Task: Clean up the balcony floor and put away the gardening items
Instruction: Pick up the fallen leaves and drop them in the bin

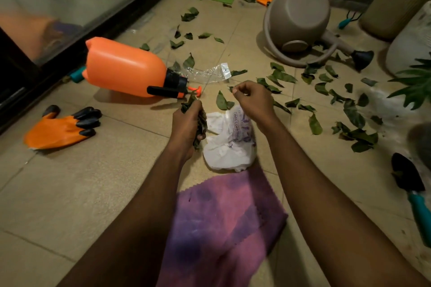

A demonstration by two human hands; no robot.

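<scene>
The left grip (pixel 187 123) is clenched round a wad of leaves (pixel 187 103). The right grip (pixel 253 98) has thumb and fingertips pinched together, apparently on the rim of the bag (pixel 229 147), though the hold itself is hard to make out. The bag lies on the floor (pixel 93 193) between the two hands. More leaves are scattered over the tiles to the right.

The likely trouble is the bag. It is thin, white, crumpled film, slack and with no clear mouth showing, so a single pinch may not hold it open and the wad could drop beside it. The leaves look limp and curled, some torn, and a tight fist may shed bits back onto the tiles.

The sprayer (pixel 123 72) is smooth orange plastic, rounded, and lies on its side just beyond the hands, so a nudge could roll it. A rubber-tipped glove (pixel 63 128) lies flat to the left, and a soft purple cloth (pixel 221 228) lies below the bag.
</scene>
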